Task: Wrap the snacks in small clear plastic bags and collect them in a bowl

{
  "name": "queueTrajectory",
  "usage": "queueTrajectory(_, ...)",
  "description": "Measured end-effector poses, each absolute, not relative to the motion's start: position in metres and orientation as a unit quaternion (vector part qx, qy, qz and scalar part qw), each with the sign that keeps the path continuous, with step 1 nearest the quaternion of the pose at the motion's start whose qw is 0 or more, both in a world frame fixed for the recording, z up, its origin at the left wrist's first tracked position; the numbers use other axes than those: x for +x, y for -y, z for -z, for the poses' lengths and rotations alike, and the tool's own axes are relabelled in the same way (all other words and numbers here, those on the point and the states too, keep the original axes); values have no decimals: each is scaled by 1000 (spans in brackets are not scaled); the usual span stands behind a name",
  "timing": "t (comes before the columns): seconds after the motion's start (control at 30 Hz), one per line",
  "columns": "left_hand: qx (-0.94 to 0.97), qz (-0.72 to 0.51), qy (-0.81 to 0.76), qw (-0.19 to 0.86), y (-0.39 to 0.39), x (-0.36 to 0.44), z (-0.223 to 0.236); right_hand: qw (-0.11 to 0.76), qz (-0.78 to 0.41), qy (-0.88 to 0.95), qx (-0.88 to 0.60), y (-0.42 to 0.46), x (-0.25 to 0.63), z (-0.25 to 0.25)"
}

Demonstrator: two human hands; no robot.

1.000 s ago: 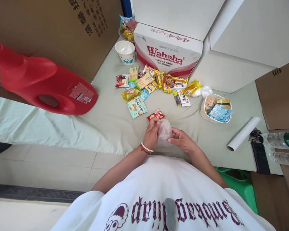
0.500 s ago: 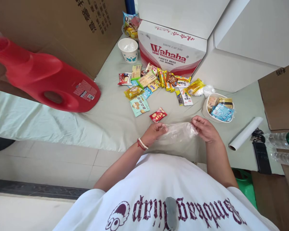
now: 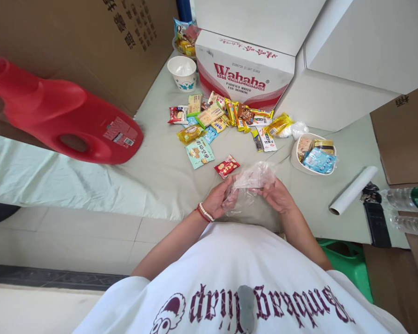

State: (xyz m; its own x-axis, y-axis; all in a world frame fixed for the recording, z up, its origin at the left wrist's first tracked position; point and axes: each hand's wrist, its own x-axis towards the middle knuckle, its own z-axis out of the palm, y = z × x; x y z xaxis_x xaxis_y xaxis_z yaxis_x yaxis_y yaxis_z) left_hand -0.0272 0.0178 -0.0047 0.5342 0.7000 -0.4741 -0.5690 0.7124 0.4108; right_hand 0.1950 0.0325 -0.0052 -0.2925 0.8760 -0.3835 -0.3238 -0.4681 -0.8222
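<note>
Pinching a clear bag (image 3: 256, 175), seemingly empty, with left hand (image 3: 218, 198) and right hand (image 3: 279, 197); leaving red packet (image 3: 227, 166) and loose snacks (image 3: 210, 115) outside, on the surface (image 3: 237, 144).

And there it goes — the clear plastic bag (image 3: 253, 177), pulled wide between your hands half a second ago, has bunched up and puffed out. Your right hand (image 3: 277, 195) has swung back in toward your left hand (image 3: 220, 198), and film now drapes over your left fingers — while the red packet (image 3: 226, 166), partly covered a second ago, has come clear of them.
</note>
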Motion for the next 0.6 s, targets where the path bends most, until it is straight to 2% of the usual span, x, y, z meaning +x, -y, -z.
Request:
queueTrajectory(0.1,90,-435,-357,822,-20,-23,9,358,-711,352,-492,-39,191,0)
queueTrajectory(0.27,33,-522,-448,725,-28,-24,20,379,-673,298,-560,-14,208,7)
queueTrajectory(0.4,48,-510,-447,733,-24,-24,25,401,-649,307,-568,19,225,11)
queueTrajectory(0.53,186,-477,-509,692,-16,-22,25,471,-561,371,-571,28,245,6)
queueTrajectory(0.6,226,-462,-517,684,-15,-20,22,442,-514,441,-588,28,257,3)
